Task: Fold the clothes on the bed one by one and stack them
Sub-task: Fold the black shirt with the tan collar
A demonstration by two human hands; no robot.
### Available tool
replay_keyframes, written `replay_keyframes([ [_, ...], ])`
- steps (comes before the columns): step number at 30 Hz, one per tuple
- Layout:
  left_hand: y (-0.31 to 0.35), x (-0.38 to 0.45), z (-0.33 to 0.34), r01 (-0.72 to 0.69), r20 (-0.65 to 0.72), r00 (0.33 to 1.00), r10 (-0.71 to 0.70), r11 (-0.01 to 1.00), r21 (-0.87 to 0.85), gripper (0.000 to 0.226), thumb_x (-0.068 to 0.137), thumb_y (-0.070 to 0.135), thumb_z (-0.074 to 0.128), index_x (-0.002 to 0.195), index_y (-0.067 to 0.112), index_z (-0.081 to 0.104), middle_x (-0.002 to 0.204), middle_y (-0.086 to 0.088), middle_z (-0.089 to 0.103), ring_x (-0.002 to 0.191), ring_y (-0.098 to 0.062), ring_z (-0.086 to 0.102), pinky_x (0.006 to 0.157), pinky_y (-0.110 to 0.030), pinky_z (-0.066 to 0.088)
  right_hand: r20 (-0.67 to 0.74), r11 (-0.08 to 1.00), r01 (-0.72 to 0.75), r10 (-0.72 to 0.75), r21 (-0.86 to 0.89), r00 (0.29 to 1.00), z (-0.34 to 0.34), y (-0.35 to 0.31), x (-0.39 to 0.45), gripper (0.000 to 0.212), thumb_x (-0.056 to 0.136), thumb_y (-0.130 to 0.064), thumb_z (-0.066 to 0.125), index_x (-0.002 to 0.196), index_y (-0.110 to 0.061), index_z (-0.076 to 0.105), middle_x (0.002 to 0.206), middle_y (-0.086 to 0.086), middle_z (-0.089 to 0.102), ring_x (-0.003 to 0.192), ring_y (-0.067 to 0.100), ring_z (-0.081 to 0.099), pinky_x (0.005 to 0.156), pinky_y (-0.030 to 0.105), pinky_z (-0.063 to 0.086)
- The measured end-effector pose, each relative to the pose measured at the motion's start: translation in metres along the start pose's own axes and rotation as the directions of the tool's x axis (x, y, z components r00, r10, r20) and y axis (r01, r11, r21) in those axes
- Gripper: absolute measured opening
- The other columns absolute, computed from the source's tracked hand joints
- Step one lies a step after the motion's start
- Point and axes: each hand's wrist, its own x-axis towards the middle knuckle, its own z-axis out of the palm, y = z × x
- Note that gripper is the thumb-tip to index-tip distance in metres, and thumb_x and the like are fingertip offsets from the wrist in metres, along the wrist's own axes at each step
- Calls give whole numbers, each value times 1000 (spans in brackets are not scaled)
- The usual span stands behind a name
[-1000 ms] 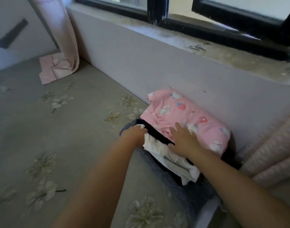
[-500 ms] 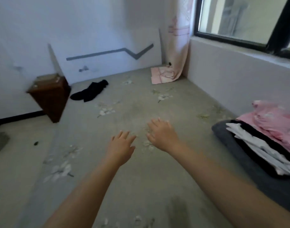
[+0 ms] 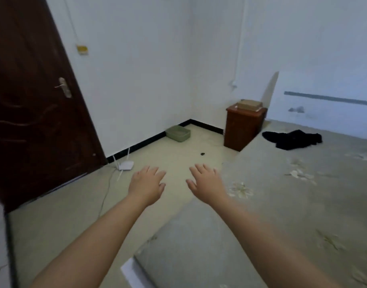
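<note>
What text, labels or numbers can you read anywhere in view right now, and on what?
None can be read.
Yellow plate on the wall: any marking too blurred to read.
Box on the wooden cabinet: no legible print.
White router on the floor: too small to tell.

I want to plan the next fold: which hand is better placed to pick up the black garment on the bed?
Probably the right hand: open, holding nothing, on the side of the black garment.
</note>
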Motion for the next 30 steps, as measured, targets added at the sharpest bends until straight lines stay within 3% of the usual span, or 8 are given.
replay_keyframes([
  [4,-82,-10,12,237,-90,966,-241,970,-52,43,95,30,41,137,20,41,142,-2,40,133,-23,32,109,-36,29,-31,994,102,-101,32,994,25,-73,58,56,86,-45,26,116,-11,58,119,6,58,109,26,56,85,39,45],
  [7,-143,-17,20,310,-257,910,-325,946,-100,35,79,22,54,110,12,66,111,-10,65,105,-32,61,85,-40,50,-63,981,183,-179,63,982,52,-129,99,47,72,-44,33,79,-16,70,81,0,68,71,21,68,55,30,52],
  [11,-239,-16,40,470,-77,876,-476,878,-90,48,97,28,34,145,25,25,151,2,27,141,-21,18,112,-35,19,-124,961,253,-240,109,963,77,-198,162,44,74,-40,39,82,-12,71,87,5,71,76,25,69,60,33,54],
  [14,-319,2,52,511,-110,852,-512,858,-41,48,99,28,31,146,24,21,152,1,25,142,-22,13,114,-38,17,-152,953,251,-227,169,962,89,-246,219,45,82,-36,40,100,-6,67,106,14,67,98,32,64,78,43,51],
  [17,-385,28,65,491,-85,868,-490,871,-11,49,99,29,30,147,24,19,152,0,24,143,-22,12,114,-38,17,-67,974,209,-204,85,977,112,-284,268,45,96,-35,35,135,-13,42,145,7,38,136,25,32,108,40,27],
  [19,-411,47,79,465,-48,884,-464,885,0,49,100,29,29,147,24,19,153,-1,22,143,-22,11,114,-38,15,-57,979,175,-170,107,984,129,-302,289,42,92,-32,41,127,-10,52,137,10,47,128,30,44,101,43,36],
  [22,-441,84,104,446,-13,895,-446,895,-27,49,99,30,29,147,25,18,154,0,19,143,-22,11,114,-37,14,-3,991,101,-101,93,995,156,-311,321,47,76,-36,38,95,-8,71,105,14,69,96,33,67,74,46,53],
  [30,-478,223,137,352,-14,935,-354,931,-94,48,99,30,31,146,26,21,153,2,21,142,-19,11,113,-36,15,51,998,-32,29,59,998,195,-275,418,46,74,-33,36,90,-10,73,100,10,71,93,29,69,71,45,55],
])
